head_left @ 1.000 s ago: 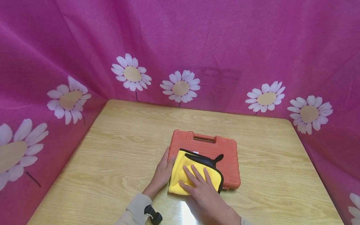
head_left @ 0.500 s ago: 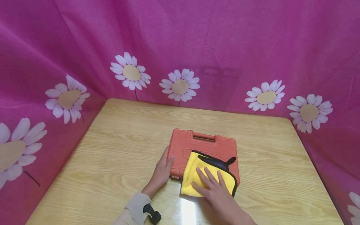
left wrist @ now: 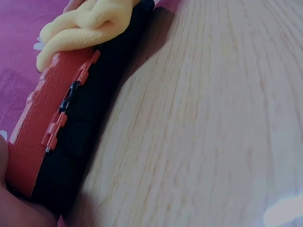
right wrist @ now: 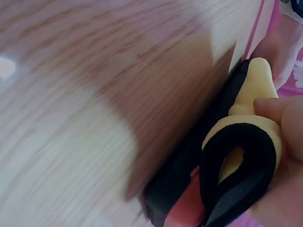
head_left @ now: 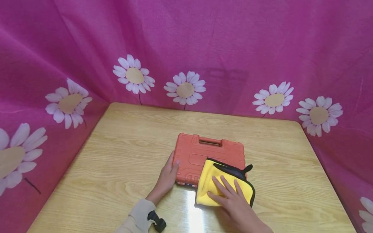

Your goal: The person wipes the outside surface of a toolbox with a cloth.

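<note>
A red plastic tool case [head_left: 192,152] with a black lower half lies closed on the table, its handle toward the far side. My left hand [head_left: 166,176] grips the case's left side, thumb on the lid's edge. A folded yellow cleaning cloth [head_left: 208,181] with black edging and a small loop covers the case's near right part and hangs over the front edge. My right hand [head_left: 233,204] lies flat on it with fingers spread. In the left wrist view, a red hinge or latch [left wrist: 54,130] shows on the case's long side, below the bunched cloth [left wrist: 90,23].
The wooden table [head_left: 122,139] extends around the case on every side. A pink curtain [head_left: 227,38] printed with white daisies encloses its back and sides. A black strap fitting [head_left: 157,221] sits on the left sleeve. Light glares off the tabletop near the front.
My right hand has slid the yellow cloth to the right across the case, uncovering the lid's left and front part. The left hand has kept its place on the case.
</note>
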Demonstrator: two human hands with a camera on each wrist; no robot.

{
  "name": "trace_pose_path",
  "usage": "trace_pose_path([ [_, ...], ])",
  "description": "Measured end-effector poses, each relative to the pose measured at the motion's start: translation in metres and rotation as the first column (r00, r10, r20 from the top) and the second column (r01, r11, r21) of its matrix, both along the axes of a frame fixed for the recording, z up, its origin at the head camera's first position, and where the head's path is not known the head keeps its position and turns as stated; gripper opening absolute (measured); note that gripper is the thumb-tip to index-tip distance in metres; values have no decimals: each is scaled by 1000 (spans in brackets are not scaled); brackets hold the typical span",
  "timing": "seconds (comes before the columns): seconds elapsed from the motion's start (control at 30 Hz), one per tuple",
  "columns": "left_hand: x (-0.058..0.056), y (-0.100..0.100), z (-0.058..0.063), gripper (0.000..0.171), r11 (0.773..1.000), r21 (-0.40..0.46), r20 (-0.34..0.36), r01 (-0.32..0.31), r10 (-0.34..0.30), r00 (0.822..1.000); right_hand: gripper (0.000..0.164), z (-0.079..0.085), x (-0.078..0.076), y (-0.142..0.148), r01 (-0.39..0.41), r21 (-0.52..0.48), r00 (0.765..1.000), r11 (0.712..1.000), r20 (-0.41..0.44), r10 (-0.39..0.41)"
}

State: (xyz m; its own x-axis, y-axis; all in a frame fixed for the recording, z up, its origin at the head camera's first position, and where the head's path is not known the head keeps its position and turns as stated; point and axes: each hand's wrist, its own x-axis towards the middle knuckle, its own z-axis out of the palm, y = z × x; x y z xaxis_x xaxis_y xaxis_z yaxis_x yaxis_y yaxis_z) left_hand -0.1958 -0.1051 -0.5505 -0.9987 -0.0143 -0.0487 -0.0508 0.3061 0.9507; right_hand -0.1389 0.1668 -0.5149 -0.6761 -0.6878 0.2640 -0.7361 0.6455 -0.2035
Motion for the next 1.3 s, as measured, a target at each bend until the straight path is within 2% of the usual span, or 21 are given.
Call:
trace_pose_path([
  [0.33,0,-2,-1,58,1000,7,-9,9,-9,1000,68,-5,3,28,51,-64,999,997,12,-50],
  [0.63,0,-2,0,58,1000,6,-9,14,-14,1000,66,-4,5,42,90,-85,993,992,89,-83],
  [0.87,0,-1,0,58,1000,5,-8,17,-17,1000,67,-4,4,52,89,-117,986,989,152,-71],
  [0.97,0,-2,1,58,1000,7,-10,17,-17,1000,68,-4,3,54,82,-117,987,990,150,-64],
  [1.2,0,-1,0,57,1000,15,-7,16,-16,1000,70,-4,0,63,25,-111,997,994,74,-17],
  [1.3,0,-1,1,57,1000,10,-4,13,-13,1000,71,-4,0,66,20,-122,997,992,82,-10],
])
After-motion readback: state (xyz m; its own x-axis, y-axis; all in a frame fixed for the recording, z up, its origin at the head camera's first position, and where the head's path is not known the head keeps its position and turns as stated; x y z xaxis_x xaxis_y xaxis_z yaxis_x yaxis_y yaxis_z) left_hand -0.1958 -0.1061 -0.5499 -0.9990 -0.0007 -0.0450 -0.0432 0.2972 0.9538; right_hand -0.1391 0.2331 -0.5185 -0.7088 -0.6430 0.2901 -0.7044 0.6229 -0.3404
